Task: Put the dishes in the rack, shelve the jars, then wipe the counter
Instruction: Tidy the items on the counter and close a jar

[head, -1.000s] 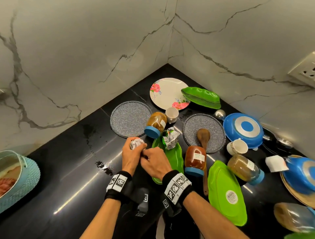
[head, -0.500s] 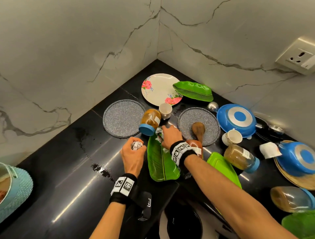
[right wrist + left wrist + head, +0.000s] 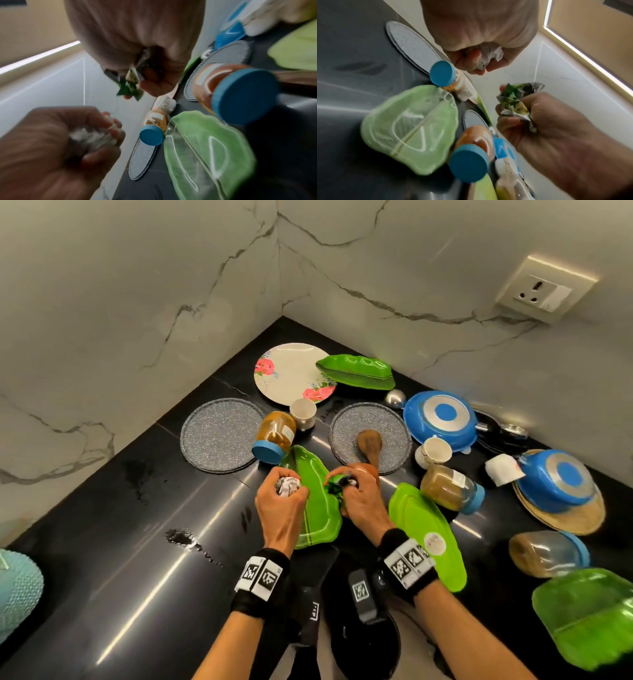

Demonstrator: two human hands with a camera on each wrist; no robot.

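both hands are closed into fists over the black counter point(image 3: 102, 542). left hand point(image 3: 279, 508) curls tight round a crumpled white paper wad point(image 3: 287, 486), only a bit of which shows between the fingers; right hand point(image 3: 363, 501) squeezes a crumpled green and silver wrapper point(image 3: 337, 486), its ends sticking out past the thumb. the two fists hover side by side above a green leaf-shaped dish point(image 3: 317, 501), whose long axis runs from the near edge away toward the wall corner, its far tip just beside a jar with a blue lid point(image 3: 274, 436). that jar lies on its side, lid toward the person, partly resting on a grey glitter plate point(image 3: 219, 434). a second jar with reddish contents point(image 3: 476, 136) lies beside the dish, mostly hidden behind the right hand in the head view, lid also nearest. further right another green leaf dish point(image 3: 428, 535) lies face down. near the corner sits a floral plate point(image 3: 291, 371). both wrist views are blurred.
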